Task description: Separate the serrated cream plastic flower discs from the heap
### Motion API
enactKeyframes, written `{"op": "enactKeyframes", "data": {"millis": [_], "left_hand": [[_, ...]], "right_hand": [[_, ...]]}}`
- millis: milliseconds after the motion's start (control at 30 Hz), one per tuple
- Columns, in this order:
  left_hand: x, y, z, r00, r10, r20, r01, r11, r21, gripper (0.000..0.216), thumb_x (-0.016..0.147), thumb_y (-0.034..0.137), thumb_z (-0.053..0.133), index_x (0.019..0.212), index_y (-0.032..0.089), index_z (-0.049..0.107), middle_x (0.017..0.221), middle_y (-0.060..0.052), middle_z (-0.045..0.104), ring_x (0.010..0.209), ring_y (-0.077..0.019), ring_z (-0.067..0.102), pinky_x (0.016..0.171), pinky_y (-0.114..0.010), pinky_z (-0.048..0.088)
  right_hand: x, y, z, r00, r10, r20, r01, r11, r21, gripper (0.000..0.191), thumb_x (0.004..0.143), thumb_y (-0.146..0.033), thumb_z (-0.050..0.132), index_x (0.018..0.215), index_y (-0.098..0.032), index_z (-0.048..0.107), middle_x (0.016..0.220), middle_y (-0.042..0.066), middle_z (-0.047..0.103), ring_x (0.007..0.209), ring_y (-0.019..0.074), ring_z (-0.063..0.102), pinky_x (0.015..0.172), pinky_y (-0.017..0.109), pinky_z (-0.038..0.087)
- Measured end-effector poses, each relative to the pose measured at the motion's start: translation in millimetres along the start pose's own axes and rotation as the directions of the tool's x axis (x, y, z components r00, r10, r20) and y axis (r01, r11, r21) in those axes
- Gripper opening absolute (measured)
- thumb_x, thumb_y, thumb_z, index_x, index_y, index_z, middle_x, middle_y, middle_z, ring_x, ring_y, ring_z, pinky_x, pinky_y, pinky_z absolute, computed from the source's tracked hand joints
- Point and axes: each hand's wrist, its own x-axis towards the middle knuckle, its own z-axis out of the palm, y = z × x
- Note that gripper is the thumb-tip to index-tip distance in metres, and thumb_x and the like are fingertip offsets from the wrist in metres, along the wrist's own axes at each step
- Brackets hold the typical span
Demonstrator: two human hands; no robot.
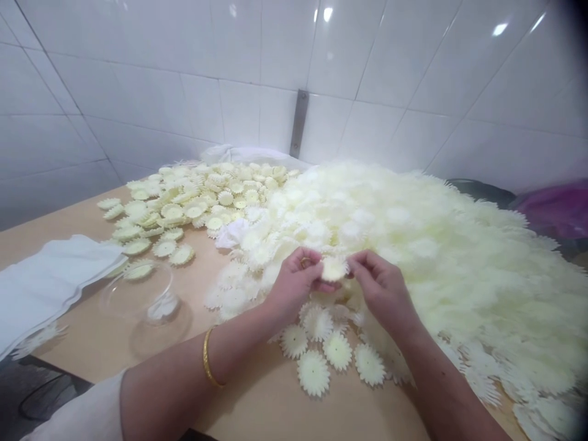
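Observation:
Between my two hands is a small pale yellow flower-shaped disc point(335, 268) with a notched edge. My left hand point(298, 275) holds its left side between thumb and fingers. At its right edge, the thumb and fingertips of my right hand point(379, 285) are pinched together on the rim. Below them, several loose notched discs point(313, 372) lie flat on the brown table point(257, 404), each with a tiny dark spot in the middle. Right behind my hands rises a large heap of similar pale discs point(390, 220).
Thicker stacked discs point(197, 202) are piled at the back left. A clear round dish point(138, 291) with a small white wad point(163, 306) stands nearer, beside white sheets point(55, 282). A tiled wall point(184, 104) with a metal strip point(299, 122) closes off the back; something purple point(558, 208) lies far right.

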Motion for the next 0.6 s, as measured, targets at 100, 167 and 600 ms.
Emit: {"op": "enactKeyframes", "data": {"millis": [100,167,600], "left_hand": [[1.1,-0.5,-1.2,0.999,-0.028,-0.019,0.027,1.000,-0.015,0.021,0.069,0.017,0.063,0.081,0.016,0.046,0.065,0.002,0.057,0.056,-0.0115,0.063,0.053,-0.019,0.048],[0.2,-0.8,-0.7,0.998,-0.064,-0.007,0.064,0.998,-0.007,0.025,0.069,0.017,0.063,0.089,0.016,0.047,0.066,0.000,0.059,0.058,-0.0132,0.063,0.054,-0.022,0.049],[-5.1,5.0,3.9,0.999,-0.028,0.027,0.026,0.995,0.094,0.022,0.067,0.015,0.063,0.087,0.015,0.056,0.065,0.000,0.058,0.050,-0.0089,0.055,0.050,-0.022,0.047]], "right_hand": [[1.3,-0.1,-2.0,1.000,0.018,-0.017,-0.018,0.999,0.035,0.018,0.080,-0.026,0.048,0.064,-0.018,0.050,0.059,-0.001,0.052,0.059,0.0130,0.050,0.055,0.024,0.039],[1.0,-1.1,-2.4,1.000,0.004,0.013,-0.005,0.999,0.038,0.017,0.080,-0.025,0.048,0.065,-0.017,0.051,0.059,-0.001,0.052,0.059,0.0129,0.050,0.055,0.024,0.039],[0.6,-3.0,-1.3,0.976,-0.170,0.139,0.155,0.981,0.114,0.014,0.078,-0.030,0.057,0.087,-0.019,0.058,0.082,0.003,0.057,0.076,0.0158,0.053,0.069,0.029,0.044]]}}
